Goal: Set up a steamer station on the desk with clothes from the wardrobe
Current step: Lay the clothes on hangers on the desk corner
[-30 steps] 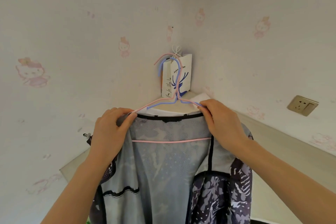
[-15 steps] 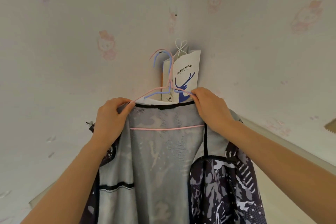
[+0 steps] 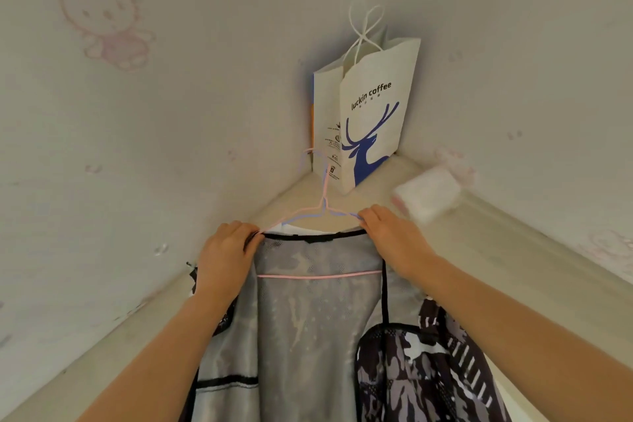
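Note:
A camouflage jacket [image 3: 318, 325] with a grey mesh lining hangs open on pink and blue wire hangers [image 3: 320, 209]. My left hand [image 3: 226, 257] grips the jacket's left shoulder where the hanger arm ends. My right hand [image 3: 394, 240] pinches the right shoulder and hanger arm. The hanger hooks rise in front of the room corner, above a cream desk surface [image 3: 486, 240]. The jacket's lower part runs out of the frame.
A white luckin coffee paper bag [image 3: 370, 113] with a blue deer stands in the desk's far corner. A pink-and-white tissue pack [image 3: 428, 195], blurred, lies on the desk to the right. Wallpapered walls [image 3: 137, 113] close in on both sides.
The jacket and hangers have come down, and the view tilted downward. The paper bag, earlier behind the hooks, now stands above them. The tissue pack and more desk came into view.

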The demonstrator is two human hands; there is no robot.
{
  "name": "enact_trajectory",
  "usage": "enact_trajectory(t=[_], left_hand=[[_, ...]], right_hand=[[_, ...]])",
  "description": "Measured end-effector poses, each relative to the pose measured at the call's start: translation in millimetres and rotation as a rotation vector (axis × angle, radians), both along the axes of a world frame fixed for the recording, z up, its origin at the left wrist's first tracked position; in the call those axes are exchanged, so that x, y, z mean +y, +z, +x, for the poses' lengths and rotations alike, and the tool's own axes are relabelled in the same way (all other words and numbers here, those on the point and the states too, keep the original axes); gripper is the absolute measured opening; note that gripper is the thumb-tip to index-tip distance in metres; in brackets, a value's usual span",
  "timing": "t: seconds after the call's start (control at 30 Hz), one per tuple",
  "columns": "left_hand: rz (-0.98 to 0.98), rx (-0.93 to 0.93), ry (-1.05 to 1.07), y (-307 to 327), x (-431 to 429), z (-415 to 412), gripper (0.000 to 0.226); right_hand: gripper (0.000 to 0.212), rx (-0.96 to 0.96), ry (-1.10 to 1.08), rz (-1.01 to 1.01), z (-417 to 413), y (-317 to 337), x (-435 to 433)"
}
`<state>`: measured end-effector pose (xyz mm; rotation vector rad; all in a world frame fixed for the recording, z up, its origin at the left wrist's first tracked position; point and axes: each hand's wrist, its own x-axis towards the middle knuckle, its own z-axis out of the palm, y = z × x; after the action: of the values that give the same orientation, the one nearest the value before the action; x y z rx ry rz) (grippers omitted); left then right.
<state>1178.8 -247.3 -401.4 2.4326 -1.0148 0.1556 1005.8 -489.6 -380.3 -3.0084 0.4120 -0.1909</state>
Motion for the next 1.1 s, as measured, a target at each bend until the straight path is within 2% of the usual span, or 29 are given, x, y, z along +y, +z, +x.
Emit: enact_trajectory(t=[0.2,0.37,0.57,0.8,1.1], left_hand=[[0.246,-0.084,0.007,-34.2,-21.1,16.5,0.009],[0.251,-0.047,0.029,-31.7,-53.5,43.3,0.016],[0.426,-0.11,-0.013,-47.1,-67.0,56.2,0.009],[0.456,-0.123,-0.023,-55.2,-85.7,61.3,0.007],[0.568,0.074,0.055,-64.6,-98.9,66.5,0.019]], right_hand=[[0.008,0.046,0.01,0.029,20.4,-42.3,-20.1],[0.013,0.061,0.007,-0.023,56.4,-38.0,-50.1],[0.011,0.191,0.025,-0.077,74.6,-60.4,-59.1],[0.026,0.285,0.025,-0.12,83.7,-66.3,-65.1],[0.021,0.388,0.007,-0.134,81.2,-66.9,-65.9]])
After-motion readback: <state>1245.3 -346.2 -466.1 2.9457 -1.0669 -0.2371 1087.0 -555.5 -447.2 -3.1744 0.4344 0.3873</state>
